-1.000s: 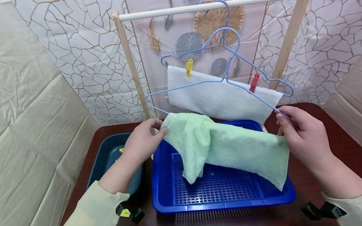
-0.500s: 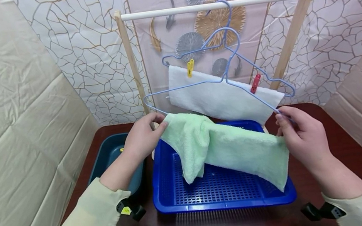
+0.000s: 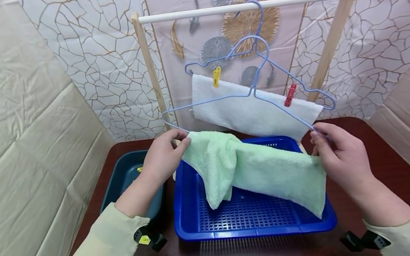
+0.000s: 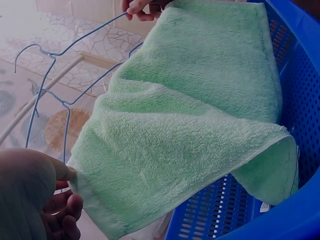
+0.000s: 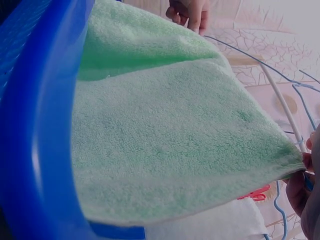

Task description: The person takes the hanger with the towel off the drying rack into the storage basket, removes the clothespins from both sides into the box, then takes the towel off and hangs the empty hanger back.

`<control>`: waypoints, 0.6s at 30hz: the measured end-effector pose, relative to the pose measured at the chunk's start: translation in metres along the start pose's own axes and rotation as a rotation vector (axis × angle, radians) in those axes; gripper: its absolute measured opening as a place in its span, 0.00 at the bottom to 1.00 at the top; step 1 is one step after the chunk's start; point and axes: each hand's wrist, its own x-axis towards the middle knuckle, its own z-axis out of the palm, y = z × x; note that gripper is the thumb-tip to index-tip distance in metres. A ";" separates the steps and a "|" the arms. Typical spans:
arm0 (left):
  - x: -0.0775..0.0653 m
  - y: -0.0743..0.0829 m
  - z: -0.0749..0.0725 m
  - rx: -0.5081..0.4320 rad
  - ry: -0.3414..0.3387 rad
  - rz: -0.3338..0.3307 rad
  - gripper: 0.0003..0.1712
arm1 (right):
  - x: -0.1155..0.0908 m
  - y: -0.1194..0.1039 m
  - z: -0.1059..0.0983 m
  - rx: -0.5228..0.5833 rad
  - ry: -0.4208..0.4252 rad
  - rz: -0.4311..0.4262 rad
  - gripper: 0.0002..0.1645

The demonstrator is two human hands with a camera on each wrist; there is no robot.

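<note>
A pale green towel (image 3: 274,166) is draped over the lower bar of a blue wire clothes hanger (image 3: 216,99), bunched at the left and flatter at the right. My left hand (image 3: 165,154) pinches the towel's upper left corner between thumb and fingers, beside the hanger's left end. At the other side my right hand (image 3: 341,151) grips the hanger's right end together with the towel's corner, as the right wrist view shows. Both hands hold the hanger and towel above a blue perforated basket (image 3: 256,230). The towel's hanging edges overlap the basket in this view.
Behind, a white towel (image 3: 241,107) hangs on another blue hanger (image 3: 258,5) from the rack's white rod (image 3: 172,16), with a yellow clothespin (image 3: 217,77) and a red clothespin (image 3: 290,95). A dark teal tub (image 3: 112,190) with something yellow inside stands left.
The held hanger has dipped slightly, its hook a little lower and tilted left. My right hand has shifted slightly left. Both hands keep their holds on the towel.
</note>
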 end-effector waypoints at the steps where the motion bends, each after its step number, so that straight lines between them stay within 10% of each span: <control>1: 0.000 0.000 0.000 0.001 -0.002 0.001 0.12 | 0.000 0.000 0.000 0.001 0.001 -0.002 0.12; 18: -0.006 -0.008 0.005 -0.024 -0.014 -0.013 0.09 | -0.003 0.002 -0.002 -0.004 -0.001 0.010 0.13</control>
